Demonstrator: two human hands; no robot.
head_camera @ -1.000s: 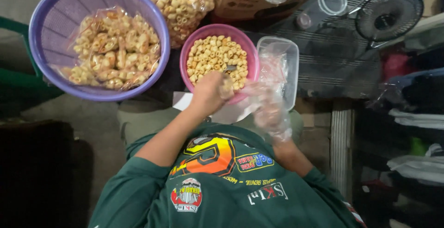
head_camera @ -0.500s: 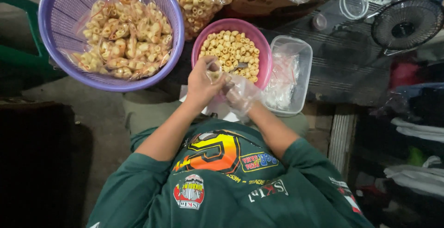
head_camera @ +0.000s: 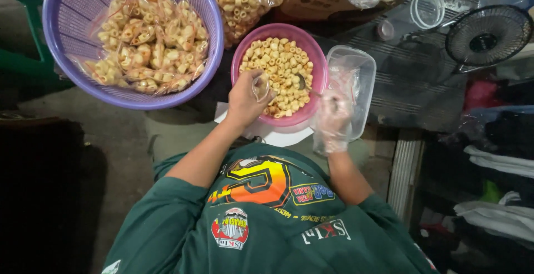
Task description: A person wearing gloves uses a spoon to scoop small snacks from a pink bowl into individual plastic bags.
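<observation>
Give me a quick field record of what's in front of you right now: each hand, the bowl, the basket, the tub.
left hand: holds a small clear bag open over the pink bowl
right hand: in a clear plastic glove, holds a spoon dipped in the snacks
pink bowl: filled with loose ring-shaped snacks
purple basket: holds filled snack packets
clear tub: right of the bowl, holds empty plastic bags
fan: small, black, far right

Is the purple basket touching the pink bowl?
Apart. The head view shows a dark gap between the purple basket rim and the pink bowl.
</observation>
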